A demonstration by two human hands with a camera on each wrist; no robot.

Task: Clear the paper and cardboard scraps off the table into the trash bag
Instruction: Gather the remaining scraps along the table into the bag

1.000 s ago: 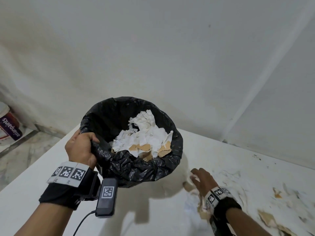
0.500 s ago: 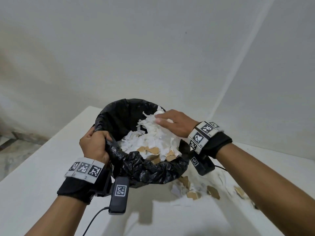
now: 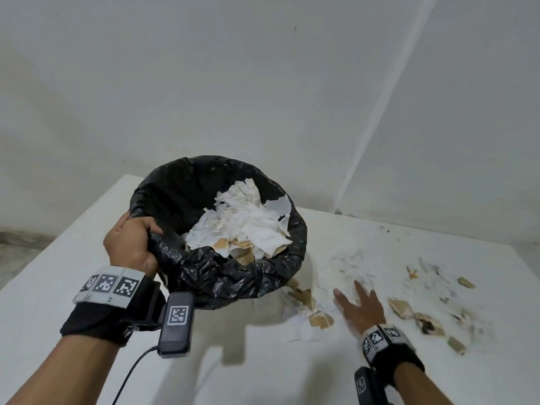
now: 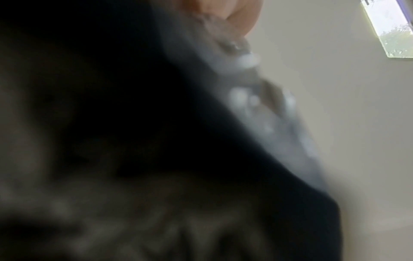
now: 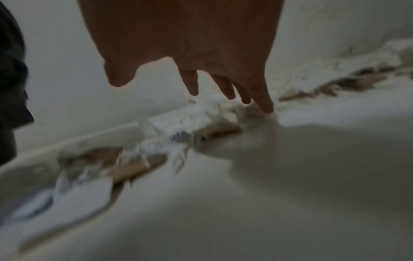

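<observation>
From the head view, the trash bag (image 3: pixel 222 270) is black, glossy and crumpled, its mouth rolled into a thick rim and standing open as a rough oval that faces up and tips slightly toward the person, the oval's long axis running from the near-left side to the far-right. It sits on the white table (image 3: pixel 58 290) and is nearly full: torn white paper (image 3: pixel 242 220) is heaped inside to rim level, with a few tan cardboard bits (image 3: pixel 222 244) at the near edge of the heap. The left hand (image 3: pixel 131 244) grips the bag's near-left rim, fingers curled round the bunched plastic. To the right of the bag, loose scraps (image 3: pixel 309 311) of white paper and tan cardboard lie scattered on the table, some just beside the bag's base, others strewn farther right. The right hand (image 3: pixel 361 309) is among them, fingers spread and straight, holding nothing. The left wrist view is blurred: dark bag plastic (image 4: pixel 111 123) fills most of it, with a fingertip (image 4: pixel 225 10) at the top edge. In the right wrist view the right hand (image 5: pixel 190 44) reaches down with fingers (image 5: pixel 263 98) extended, tips at the scraps (image 5: pixel 178 127), and the bag (image 5: pixel 11 79) shows dark at the left edge.
</observation>
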